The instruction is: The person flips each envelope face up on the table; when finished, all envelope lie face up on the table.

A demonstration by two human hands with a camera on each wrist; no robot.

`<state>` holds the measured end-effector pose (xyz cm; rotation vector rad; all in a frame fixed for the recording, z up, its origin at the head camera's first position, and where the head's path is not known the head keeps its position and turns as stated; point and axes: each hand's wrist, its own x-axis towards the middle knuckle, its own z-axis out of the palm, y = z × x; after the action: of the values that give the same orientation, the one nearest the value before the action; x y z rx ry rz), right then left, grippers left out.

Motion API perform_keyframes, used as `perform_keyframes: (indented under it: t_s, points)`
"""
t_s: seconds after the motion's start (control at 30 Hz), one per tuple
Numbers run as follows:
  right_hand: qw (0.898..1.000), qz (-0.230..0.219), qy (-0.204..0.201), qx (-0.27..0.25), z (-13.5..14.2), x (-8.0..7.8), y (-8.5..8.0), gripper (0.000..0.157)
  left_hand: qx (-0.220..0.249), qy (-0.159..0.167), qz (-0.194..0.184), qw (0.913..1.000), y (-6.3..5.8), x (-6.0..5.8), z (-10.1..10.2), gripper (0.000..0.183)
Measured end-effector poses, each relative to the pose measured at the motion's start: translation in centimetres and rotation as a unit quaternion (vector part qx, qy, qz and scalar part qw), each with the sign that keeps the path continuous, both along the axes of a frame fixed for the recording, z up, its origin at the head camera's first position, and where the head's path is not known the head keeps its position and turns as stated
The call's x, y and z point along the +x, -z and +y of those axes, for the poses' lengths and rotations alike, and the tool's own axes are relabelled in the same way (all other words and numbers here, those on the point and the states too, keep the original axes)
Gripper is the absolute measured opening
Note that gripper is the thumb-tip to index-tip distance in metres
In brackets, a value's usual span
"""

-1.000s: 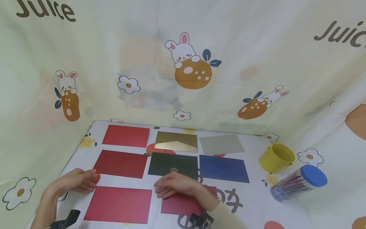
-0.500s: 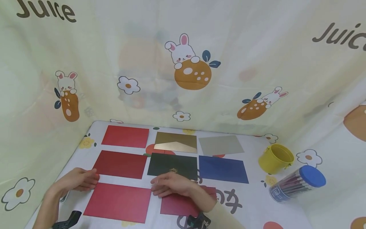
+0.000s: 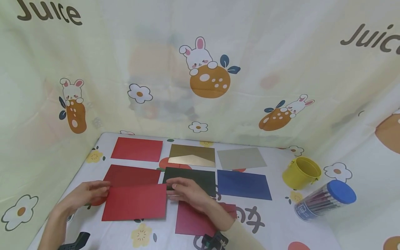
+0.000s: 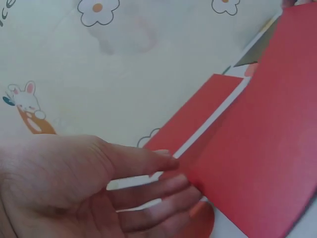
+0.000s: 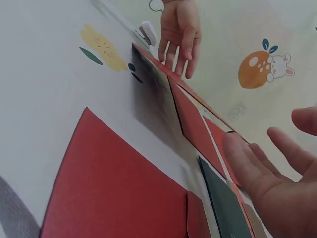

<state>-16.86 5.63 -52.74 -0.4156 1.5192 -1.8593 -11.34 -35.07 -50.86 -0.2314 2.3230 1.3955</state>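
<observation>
A red envelope (image 3: 134, 203) is lifted off the table between my two hands, tilted up, its far edge overlapping a darker red envelope (image 3: 132, 174). My left hand (image 3: 82, 194) touches its left edge near the far corner; in the left wrist view the fingers (image 4: 173, 201) are fairly straight. At the right edge, my right hand (image 3: 193, 196) touches it with extended fingers, the thumb held apart in the right wrist view. Beneath the right forearm lies a crimson envelope (image 3: 195, 222) with a flap. A dark green envelope (image 3: 200, 178) is partly hidden behind the right hand.
Along the back lie a red envelope (image 3: 137, 149), a gold one (image 3: 192, 151) and a grey one (image 3: 242, 159). A blue envelope (image 3: 245, 184) is right of the green one. A yellow bucket (image 3: 297, 175) and a blue-lidded tub of pens (image 3: 322, 201) stand at the right.
The near-left red envelope has been raised off the table and tilted up, moving away from me and slightly right. Both hands have risen slightly with it.
</observation>
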Motion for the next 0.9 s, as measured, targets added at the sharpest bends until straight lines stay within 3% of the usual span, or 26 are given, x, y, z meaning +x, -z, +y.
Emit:
perform_keyframes:
  t_s: [0.1,0.43,0.67,0.9]
  points:
    - [1.0,0.004,0.017,-0.006,0.0,-0.1,-0.2,0.041,-0.023,-0.003,0.007,0.9997,0.0,-0.1,0.3,0.067]
    - [0.997,0.02,0.069,-0.008,0.4,-0.4,-0.3,0.035,-0.033,-0.007,0.055,0.9979,-0.3,-0.2,0.8,0.062]
    - [0.996,0.038,0.077,-0.014,0.6,-0.4,-0.5,0.036,-0.022,-0.021,0.089,0.9955,-0.4,-0.3,1.2,0.067]
    - [0.995,0.045,0.089,-0.008,0.7,-0.5,-0.7,0.036,0.01,-0.032,0.101,0.9944,-0.5,-0.3,1.4,0.051]
